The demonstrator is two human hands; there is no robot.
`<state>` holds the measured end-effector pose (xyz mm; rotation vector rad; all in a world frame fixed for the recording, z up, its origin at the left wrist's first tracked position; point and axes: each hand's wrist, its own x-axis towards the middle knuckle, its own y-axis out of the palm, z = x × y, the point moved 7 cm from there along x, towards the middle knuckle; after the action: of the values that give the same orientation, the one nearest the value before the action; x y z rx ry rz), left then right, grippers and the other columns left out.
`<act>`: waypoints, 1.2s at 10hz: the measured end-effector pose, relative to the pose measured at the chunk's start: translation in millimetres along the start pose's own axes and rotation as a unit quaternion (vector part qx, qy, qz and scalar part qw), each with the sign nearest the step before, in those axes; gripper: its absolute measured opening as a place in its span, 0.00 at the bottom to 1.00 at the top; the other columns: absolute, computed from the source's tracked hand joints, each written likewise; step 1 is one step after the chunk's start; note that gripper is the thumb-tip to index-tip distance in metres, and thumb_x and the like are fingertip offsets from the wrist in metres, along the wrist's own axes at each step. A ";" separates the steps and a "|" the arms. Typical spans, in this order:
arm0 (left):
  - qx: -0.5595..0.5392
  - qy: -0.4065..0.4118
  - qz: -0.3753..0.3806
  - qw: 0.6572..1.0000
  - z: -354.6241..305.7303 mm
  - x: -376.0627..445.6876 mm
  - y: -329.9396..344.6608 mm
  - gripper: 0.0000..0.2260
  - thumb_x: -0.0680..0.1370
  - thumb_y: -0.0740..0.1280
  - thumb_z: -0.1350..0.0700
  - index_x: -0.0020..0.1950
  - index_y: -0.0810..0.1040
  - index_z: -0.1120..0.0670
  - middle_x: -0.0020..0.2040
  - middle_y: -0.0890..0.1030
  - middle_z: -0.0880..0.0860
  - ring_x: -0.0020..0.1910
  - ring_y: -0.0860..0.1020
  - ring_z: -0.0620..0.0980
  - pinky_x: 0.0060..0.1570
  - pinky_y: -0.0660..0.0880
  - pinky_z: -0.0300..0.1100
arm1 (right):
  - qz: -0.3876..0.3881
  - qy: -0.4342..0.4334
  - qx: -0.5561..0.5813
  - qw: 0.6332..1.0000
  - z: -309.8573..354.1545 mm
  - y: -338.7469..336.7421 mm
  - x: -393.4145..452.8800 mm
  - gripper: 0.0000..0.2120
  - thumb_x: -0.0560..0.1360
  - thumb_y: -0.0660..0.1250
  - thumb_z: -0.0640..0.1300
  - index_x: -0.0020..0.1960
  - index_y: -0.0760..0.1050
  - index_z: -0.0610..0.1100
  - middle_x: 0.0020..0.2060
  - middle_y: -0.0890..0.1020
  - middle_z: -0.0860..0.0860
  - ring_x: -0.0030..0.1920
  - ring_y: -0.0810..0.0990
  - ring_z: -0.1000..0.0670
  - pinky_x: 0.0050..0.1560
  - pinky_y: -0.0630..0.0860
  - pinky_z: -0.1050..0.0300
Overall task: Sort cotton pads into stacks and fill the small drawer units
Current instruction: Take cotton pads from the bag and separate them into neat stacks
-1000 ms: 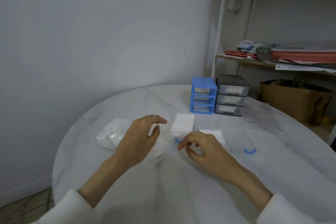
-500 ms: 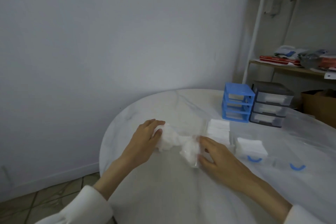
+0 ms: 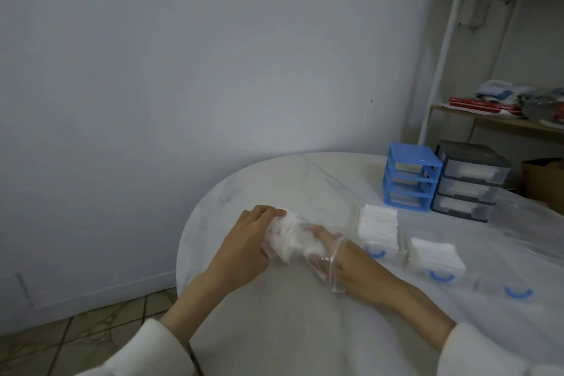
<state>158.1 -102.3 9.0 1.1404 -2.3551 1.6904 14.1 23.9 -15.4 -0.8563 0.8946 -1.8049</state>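
A clear plastic bag of white cotton pads (image 3: 285, 238) lies on the round marble table (image 3: 305, 330). My left hand (image 3: 244, 244) grips the bag's far left end. My right hand (image 3: 341, 259) is pushed inside the bag's open mouth up to the wrist, its fingers among the pads; their pose is hidden. Two stacks of white pads sit to the right in clear drawer trays: a larger one (image 3: 378, 224) and a smaller one (image 3: 436, 255). A blue drawer unit (image 3: 410, 181) and a grey drawer unit (image 3: 471, 181) stand at the back.
An empty clear drawer tray with a blue handle (image 3: 515, 291) lies at the right. Flat clear plastic bags (image 3: 525, 232) cover the table's right side. A white shelf (image 3: 488, 119) with clutter and a cardboard box (image 3: 543, 180) stand beyond the table. The table's left edge drops to a tiled floor.
The view swung left. My left hand took hold of the pad bag's end, and my right hand moved from the bag's mouth to deep inside it.
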 end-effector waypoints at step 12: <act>0.096 -0.024 0.067 0.993 -30.0 -5.4 25.7 0.32 0.74 0.61 0.62 0.74 0.54 0.44 0.76 0.49 0.48 0.76 0.45 0.52 0.72 0.51 0.54 | 0.061 -0.134 0.068 0.987 26.9 6.7 5.7 0.11 0.78 0.63 0.44 0.55 0.77 0.39 0.50 0.75 0.53 0.53 0.75 0.53 0.54 0.70 0.62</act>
<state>136.1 -70.9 -1.7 1.0812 -2.3899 1.9942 37.7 10.8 -6.8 -0.9107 0.6308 -1.5800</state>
